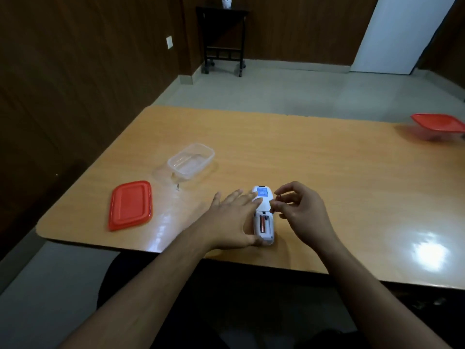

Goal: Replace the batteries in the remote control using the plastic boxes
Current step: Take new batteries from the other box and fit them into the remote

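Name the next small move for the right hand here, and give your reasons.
Probably lower the battery pinched in the right hand into the empty slot of the remote. One battery already sits in the open compartment, and the left hand steadies the remote on the table.

Room setting: an orange wood-grain counter (302, 159) with glossy light reflections stands on a pale grey floor (289, 89). Beyond the counter, dark wood-panelled walls (75, 59) enclose a black wheeled side table (222, 39) bearing a small white figurine (226, 1); right of it stands a white door (397, 34).
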